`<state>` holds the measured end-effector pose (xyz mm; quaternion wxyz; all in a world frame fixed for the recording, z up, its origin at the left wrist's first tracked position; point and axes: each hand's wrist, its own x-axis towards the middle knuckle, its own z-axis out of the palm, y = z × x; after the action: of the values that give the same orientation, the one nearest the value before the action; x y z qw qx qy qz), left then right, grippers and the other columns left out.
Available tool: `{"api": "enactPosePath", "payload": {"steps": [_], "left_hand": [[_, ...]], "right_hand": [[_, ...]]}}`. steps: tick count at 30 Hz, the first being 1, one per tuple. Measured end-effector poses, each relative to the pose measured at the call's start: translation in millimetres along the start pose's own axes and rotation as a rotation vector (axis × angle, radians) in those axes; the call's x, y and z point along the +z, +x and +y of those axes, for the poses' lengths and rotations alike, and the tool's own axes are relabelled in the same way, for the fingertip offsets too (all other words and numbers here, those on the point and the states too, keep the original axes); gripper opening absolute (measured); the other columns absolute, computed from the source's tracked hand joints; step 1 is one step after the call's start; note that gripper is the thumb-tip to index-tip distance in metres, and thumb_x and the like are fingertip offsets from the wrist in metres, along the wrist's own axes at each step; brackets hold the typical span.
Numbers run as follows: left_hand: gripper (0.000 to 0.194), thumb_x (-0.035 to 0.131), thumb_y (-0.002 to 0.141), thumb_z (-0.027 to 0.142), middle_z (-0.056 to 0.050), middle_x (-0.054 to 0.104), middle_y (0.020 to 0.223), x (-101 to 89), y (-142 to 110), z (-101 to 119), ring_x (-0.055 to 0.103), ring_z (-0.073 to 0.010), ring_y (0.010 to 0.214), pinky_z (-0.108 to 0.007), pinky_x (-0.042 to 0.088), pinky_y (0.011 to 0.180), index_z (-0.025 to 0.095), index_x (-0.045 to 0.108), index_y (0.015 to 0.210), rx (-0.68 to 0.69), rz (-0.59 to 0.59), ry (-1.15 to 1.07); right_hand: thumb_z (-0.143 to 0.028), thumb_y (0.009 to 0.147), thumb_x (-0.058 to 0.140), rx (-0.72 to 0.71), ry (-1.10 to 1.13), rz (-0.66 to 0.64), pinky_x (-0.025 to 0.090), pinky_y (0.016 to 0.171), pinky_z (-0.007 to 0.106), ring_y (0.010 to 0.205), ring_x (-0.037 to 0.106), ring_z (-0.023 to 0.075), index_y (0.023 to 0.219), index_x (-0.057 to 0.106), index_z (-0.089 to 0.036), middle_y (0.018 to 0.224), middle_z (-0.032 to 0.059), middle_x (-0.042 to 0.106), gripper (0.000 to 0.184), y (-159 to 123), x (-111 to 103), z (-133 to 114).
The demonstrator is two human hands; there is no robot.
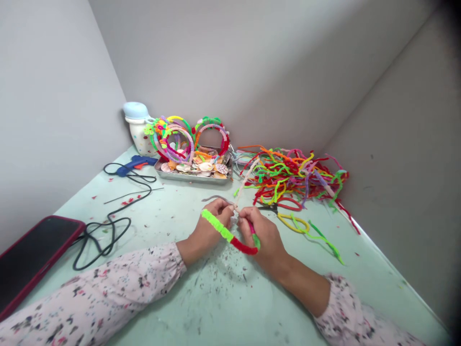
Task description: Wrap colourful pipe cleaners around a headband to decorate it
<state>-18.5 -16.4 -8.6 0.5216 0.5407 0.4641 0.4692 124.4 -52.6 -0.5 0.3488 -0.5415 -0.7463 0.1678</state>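
Both my hands meet at the middle of the pale green table. My left hand is closed on one end of a curved headband wrapped in fuzzy green and red pipe cleaner. My right hand is closed round the headband's other end and pinches a pale pink pipe cleaner that runs up from my fingers toward the pile behind. The fingertips of the two hands nearly touch.
A heap of coloured pipe cleaners lies at the back right. A metal tray of shells holds several finished headbands. A blue glue gun with black cord, a white jar and a phone sit to the left.
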Motion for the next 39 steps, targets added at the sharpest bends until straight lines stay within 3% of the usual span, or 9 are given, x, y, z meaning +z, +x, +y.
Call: {"api": "enactPosePath", "payload": {"steps": [30,39], "left_hand": [[0.024,0.058,0.077,0.038,0.004,0.050,0.050,0.0,0.2,4.3,0.044,-0.0081,0.044,-0.021,0.032,0.044,0.015,0.057,0.074,-0.017,-0.006,-0.008],[0.026,0.054,0.081,0.038,0.003,0.050,0.048,-3.8,1.2,2.6,0.047,-0.0104,0.046,-0.023,0.036,0.048,0.015,0.061,0.073,0.051,0.013,0.201]], "right_hand": [[-0.022,0.089,0.040,-0.060,-0.061,0.088,0.041,0.066,0.026,0.073,0.060,0.0168,0.092,0.051,-0.021,0.083,0.0023,0.065,0.011,0.2,2.9,4.5],[-0.018,0.089,0.043,-0.175,-0.131,0.136,0.041,0.064,0.025,0.072,0.059,0.0161,0.093,0.050,-0.020,0.081,0.0019,0.063,0.009,0.5,4.0,6.2]]}}
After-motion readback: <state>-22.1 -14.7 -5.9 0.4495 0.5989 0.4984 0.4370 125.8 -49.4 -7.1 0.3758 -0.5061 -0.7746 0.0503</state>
